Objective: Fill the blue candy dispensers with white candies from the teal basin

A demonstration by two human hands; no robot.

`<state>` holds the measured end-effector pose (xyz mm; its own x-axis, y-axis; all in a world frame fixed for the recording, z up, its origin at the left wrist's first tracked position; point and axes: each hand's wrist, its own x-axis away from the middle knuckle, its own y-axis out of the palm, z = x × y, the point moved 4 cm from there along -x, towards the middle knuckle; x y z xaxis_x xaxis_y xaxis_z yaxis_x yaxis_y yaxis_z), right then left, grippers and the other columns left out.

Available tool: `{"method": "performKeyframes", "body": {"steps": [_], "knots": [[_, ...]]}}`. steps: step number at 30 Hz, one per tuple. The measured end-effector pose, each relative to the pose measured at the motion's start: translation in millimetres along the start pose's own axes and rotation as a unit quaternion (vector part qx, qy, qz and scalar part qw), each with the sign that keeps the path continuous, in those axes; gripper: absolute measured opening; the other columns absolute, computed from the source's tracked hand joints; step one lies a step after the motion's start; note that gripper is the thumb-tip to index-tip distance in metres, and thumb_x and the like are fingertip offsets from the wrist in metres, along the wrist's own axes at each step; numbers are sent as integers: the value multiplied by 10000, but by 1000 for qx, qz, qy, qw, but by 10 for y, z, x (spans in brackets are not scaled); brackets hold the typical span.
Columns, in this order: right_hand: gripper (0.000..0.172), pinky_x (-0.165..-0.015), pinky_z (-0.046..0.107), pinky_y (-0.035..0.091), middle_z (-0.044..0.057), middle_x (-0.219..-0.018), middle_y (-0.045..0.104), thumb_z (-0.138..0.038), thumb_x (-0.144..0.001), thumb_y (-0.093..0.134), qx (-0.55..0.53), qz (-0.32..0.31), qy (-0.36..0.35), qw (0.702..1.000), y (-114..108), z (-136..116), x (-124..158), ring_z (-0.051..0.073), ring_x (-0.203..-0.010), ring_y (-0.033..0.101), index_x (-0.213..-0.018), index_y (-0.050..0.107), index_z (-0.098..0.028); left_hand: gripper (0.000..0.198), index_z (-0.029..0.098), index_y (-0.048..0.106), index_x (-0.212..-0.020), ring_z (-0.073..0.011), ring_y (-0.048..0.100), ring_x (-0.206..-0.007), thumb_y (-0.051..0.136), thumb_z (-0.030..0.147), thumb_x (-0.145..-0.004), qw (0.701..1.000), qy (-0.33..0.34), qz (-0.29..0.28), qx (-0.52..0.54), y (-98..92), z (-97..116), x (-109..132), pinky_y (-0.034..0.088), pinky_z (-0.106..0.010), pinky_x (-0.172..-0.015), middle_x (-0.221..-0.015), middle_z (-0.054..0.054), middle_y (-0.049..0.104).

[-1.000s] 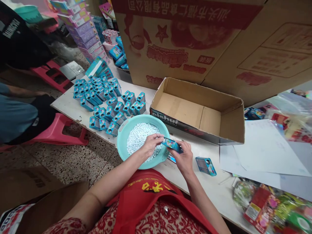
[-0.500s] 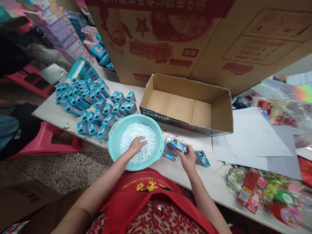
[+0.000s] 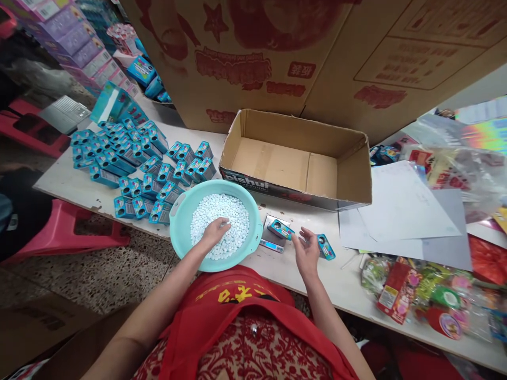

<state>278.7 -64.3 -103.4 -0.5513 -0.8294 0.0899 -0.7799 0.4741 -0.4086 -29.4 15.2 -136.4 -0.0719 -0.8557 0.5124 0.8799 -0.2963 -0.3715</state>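
Observation:
A turquoise basin (image 3: 180, 219) full of small white tablets (image 3: 232, 214) stands at the table's near edge. My left hand (image 3: 214, 232) rests in the tablets with its fingers curled into them. A small blue tin (image 3: 280, 228) lies on a little scale (image 3: 273, 238) just right of the basin. My right hand (image 3: 306, 252) hovers beside it, fingers spread, holding nothing. Another blue tin (image 3: 326, 246) lies flat just right of that hand.
Several blue tins (image 3: 134, 163) cover the table's left part. An open, empty cardboard box (image 3: 297, 163) stands behind the basin, big cartons (image 3: 317, 58) behind it. White sheets (image 3: 407, 211) and packaged goods (image 3: 420, 290) lie right. A pink stool (image 3: 79, 232) and a seated person are at left.
My left hand moved from the tin into the tablets. My right hand set the tin on the scale and let go. The view shifted right.

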Motion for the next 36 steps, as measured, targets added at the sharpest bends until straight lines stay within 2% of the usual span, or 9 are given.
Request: {"method": "performKeyframes", "body": {"steps": [7, 13, 17, 26, 30, 33, 36], "knots": [[431, -825, 421, 486, 128, -1028, 617, -509, -742, 596, 21, 27, 14, 999, -157, 4, 53, 227, -950, 584, -980, 572, -150, 415, 195, 643, -964, -269, 614, -947, 564, 502, -696, 1000, -1, -22, -7, 74, -7, 15, 459, -358, -822, -991, -85, 671], [399, -785, 399, 488, 120, -992, 633, -494, -755, 575, 32, 35, 11, 999, -187, 103, 113, 219, -896, 595, -955, 594, -149, 412, 203, 645, -979, -263, 607, -948, 575, 492, -693, 999, 5, -32, -4, 95, 31, 1, 459, -351, -816, -1012, -80, 667], [399, -777, 389, 480, 116, -972, 639, -498, -756, 575, 34, 33, 11, 999, -170, 76, 101, 217, -883, 592, -938, 605, -143, 419, 200, 645, -978, -263, 606, -936, 556, 505, -705, 999, 1, -34, -16, 110, 41, 11, 453, -349, -803, -993, -83, 661], [450, -805, 393, 459, 119, -971, 641, -539, -799, 491, 62, 2, -3, 998, -51, -93, -8, 225, -899, 580, -960, 613, -136, 460, 181, 640, -1007, -254, 611, -903, 540, 526, -720, 999, -2, -29, -15, 105, -34, 55, 462, -338, -777, -977, -92, 652], [507, -839, 397, 462, 131, -1075, 607, -545, -767, 547, 59, -52, -29, 996, 61, -78, -22, 243, -998, 566, -1066, 567, -136, 436, 180, 632, -1021, -249, 610, -916, 528, 502, -746, 999, -3, -27, -23, 82, -29, 82, 463, -327, -775, -982, -87, 651], [605, -885, 409, 442, 129, -1151, 575, -542, -667, 666, 96, -94, -71, 988, 166, -48, -17, 264, -1081, 527, -1115, 535, -157, 397, 179, 594, -1090, -226, 609, -928, 477, 440, -815, 996, -15, -46, -78, 76, -15, 111, 463, -310, -798, -1029, -79, 640], [590, -883, 416, 432, 114, -1096, 600, -547, -658, 665, 131, -92, -66, 985, 217, 13, -28, 260, -1023, 548, -1091, 539, -166, 356, 179, 562, -1141, -252, 575, -1026, 522, 321, -817, 967, -6, -77, -243, 118, -6, 160, 448, -334, -842, -1135, -102, 598]]}}
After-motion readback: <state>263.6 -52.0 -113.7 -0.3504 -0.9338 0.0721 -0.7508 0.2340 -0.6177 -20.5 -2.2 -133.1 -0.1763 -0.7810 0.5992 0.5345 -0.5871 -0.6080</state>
